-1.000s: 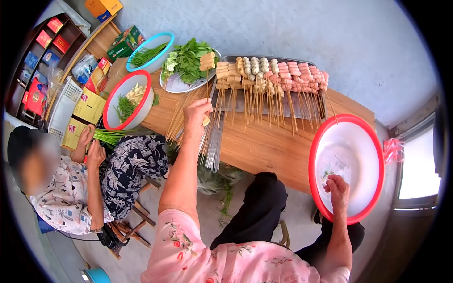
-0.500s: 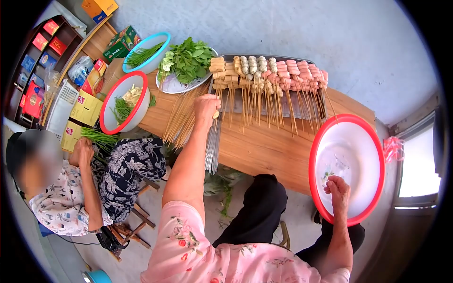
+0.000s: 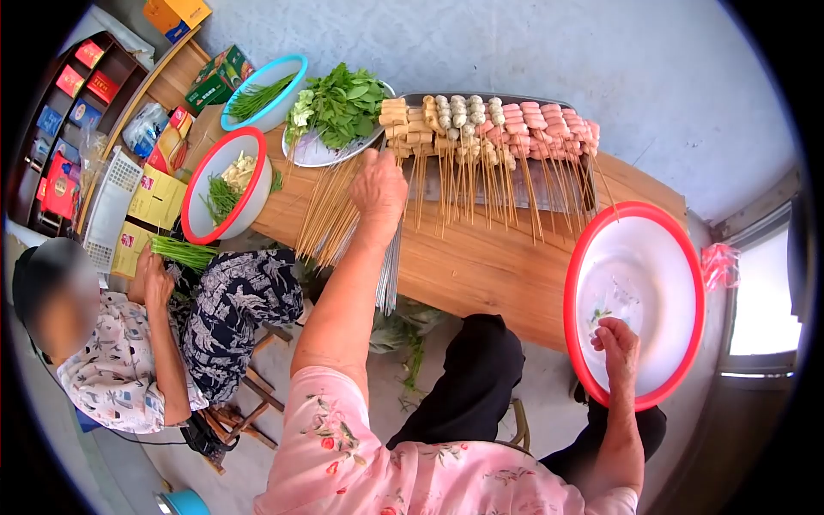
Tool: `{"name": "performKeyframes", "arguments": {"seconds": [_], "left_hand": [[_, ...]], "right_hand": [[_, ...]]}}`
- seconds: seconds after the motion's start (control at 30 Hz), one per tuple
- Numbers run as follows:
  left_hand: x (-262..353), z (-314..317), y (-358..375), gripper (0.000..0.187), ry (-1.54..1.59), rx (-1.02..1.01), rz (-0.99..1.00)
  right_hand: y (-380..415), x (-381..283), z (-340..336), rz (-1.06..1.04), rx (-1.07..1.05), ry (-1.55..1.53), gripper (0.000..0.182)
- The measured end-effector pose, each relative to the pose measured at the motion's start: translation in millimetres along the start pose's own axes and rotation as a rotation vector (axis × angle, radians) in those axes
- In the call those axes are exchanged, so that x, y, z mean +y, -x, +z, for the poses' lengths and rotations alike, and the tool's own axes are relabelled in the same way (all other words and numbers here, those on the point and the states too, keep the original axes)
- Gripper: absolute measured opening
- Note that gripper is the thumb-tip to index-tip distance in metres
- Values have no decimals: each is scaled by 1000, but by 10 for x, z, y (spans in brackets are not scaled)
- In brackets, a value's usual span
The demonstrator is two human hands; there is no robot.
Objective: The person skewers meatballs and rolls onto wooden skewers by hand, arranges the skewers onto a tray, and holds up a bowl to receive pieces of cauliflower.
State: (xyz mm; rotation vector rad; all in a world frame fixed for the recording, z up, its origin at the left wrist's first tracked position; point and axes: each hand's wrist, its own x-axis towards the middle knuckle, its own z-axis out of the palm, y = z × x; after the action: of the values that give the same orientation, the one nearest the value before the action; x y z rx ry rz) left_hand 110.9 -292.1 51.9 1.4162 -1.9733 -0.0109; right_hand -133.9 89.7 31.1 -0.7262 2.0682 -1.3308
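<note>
My left hand (image 3: 378, 184) is closed over the upper end of the skewers, between the plate of leafy greens (image 3: 343, 107) and the metal tray (image 3: 562, 197); what its fingers hold is hidden. Beneath it lie bare bamboo skewers (image 3: 330, 219) and thin metal skewers (image 3: 388, 275). Rows of skewered pieces (image 3: 489, 129), tan, grey and pink, fill the tray. My right hand (image 3: 616, 343) is over the near side of the red-rimmed white basin (image 3: 657, 300), its fingers curled together; anything in them is too small to name.
On the left a seated person (image 3: 129, 343) holds green stalks (image 3: 184, 252). Near them are a red-rimmed bowl (image 3: 251, 206) of vegetables, a blue-rimmed bowl (image 3: 287, 103) and yellow boxes (image 3: 157, 196). The wooden table (image 3: 481, 275) runs across to the basin.
My left hand has moved slightly up toward the plate and tray, and its back now faces the camera. My right hand has barely moved. The other person's stalks have shifted a little.
</note>
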Motion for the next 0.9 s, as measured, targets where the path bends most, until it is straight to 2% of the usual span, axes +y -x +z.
{"name": "performKeyframes", "arguments": {"seconds": [0.03,0.07,0.13,0.17,0.37,0.47,0.6,0.67,0.7,0.77,0.9], "left_hand": [[101,-101,-25,14,-49,-70,112],[179,-137,-50,14,-50,-73,112],[341,-168,-130,15,-192,-448,9],[419,-191,-158,18,-207,-538,-23],[424,14,-287,23,-201,-762,-200],[270,215,-299,23,-138,-664,-250],[51,408,-409,24,-138,-715,-250],[-185,638,-442,23,-232,-768,-41],[-154,588,-447,23,-232,-769,-39],[-67,435,-426,17,206,-662,-387],[-72,341,-326,9,401,-617,-307]], "right_hand": [[0,-5,1,-6,1,-7,15],[5,-7,7,-13,0,-13,15],[8,-21,21,-1,-4,4,15],[2,-22,17,8,-6,19,15],[-2,0,16,10,-24,-3,15],[-7,25,19,0,-23,4,15],[-5,27,16,-2,-28,20,15],[-4,23,20,2,-25,25,14],[-2,13,23,2,-24,24,14],[5,-12,28,-2,-24,49,14],[4,-16,26,0,-35,59,14]]}}
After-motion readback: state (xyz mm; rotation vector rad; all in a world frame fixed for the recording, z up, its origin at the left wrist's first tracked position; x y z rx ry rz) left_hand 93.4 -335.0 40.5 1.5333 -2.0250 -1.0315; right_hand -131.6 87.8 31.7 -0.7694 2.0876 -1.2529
